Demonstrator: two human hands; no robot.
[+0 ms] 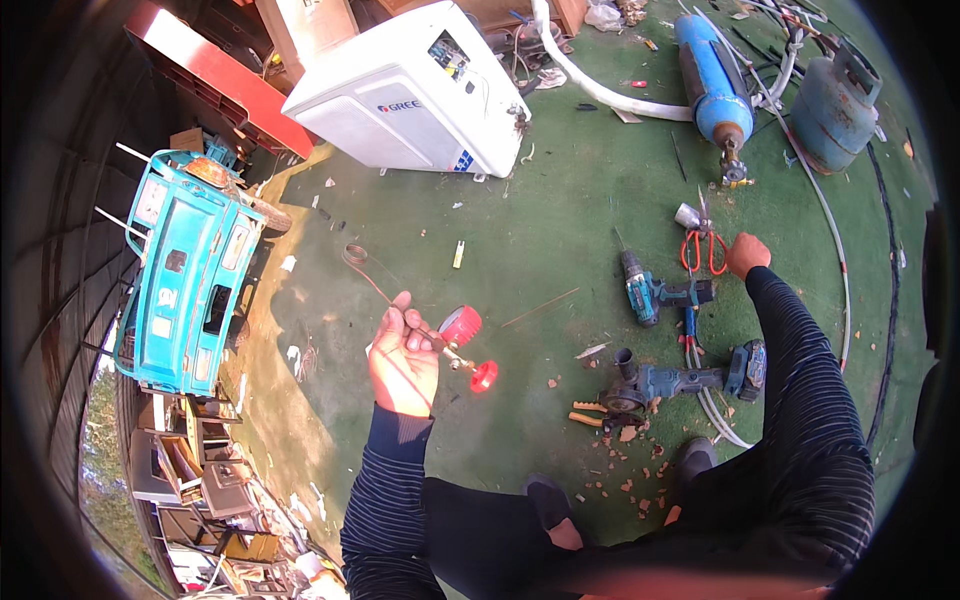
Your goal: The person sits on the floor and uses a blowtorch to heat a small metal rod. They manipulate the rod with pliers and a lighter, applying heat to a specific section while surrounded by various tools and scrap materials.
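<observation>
My left hand (404, 365) is raised palm-up, its fingers closed on a pressure gauge (461, 326) and a thin copper tube (372, 280). The gauge has a red casing and a brass valve with a red knob (484, 376). Beyond my fingertips the tube ends in a small coil. My right hand (748, 255) is curled closed at the right, and its fingers hide whatever they may hold. Just left of it lie orange-handled scissors (704, 250), with a small metallic cylinder (688, 216) beside them. A cordless drill (650, 290) rests on the floor nearby.
A cordless angle grinder (670, 382) and yellow-handled pliers (588, 415) lie near my feet among reddish chips. Ahead stands a white air-conditioner outdoor unit (420, 95). Blue gas cylinder (712, 85), grey-blue gas tank (835, 110) and hoses occupy the far right. A turquoise vehicle (180, 280) stands left.
</observation>
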